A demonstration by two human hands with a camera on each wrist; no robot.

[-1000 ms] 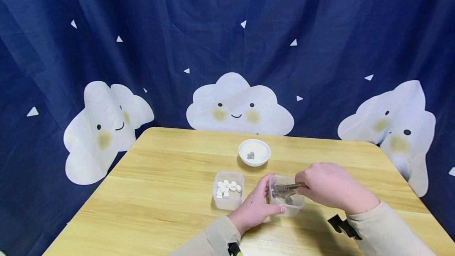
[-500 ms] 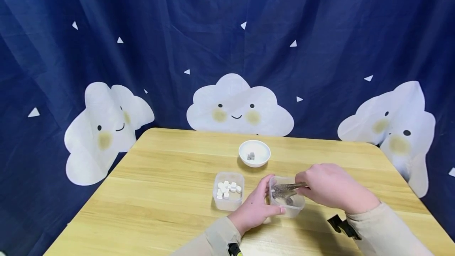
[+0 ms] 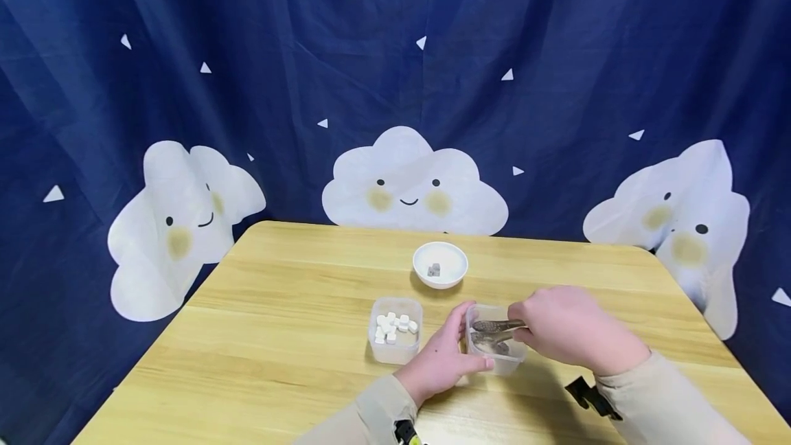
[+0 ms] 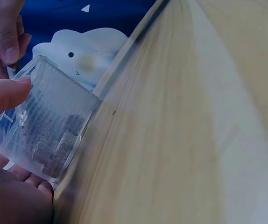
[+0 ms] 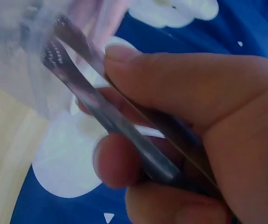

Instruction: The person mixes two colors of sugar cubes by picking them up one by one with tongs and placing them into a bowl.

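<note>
Tongs (image 3: 498,326), wider apart vs prev, in R hand (image 3: 564,321) grip; tub (image 3: 507,365) in L hand (image 3: 441,361) grip

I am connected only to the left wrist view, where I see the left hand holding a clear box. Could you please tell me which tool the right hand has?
Observer: The right hand holds metal tongs, their two arms apart at the tips.
Operator: Thank you. Is there another container near the clear box?
Observer: Yes, the head view shows a second box holding white cubes, on the other side of the left hand.
Operator: And is something standing farther away, behind both boxes?
Observer: A white bowl stands there, with small grey cubes in it.
</note>
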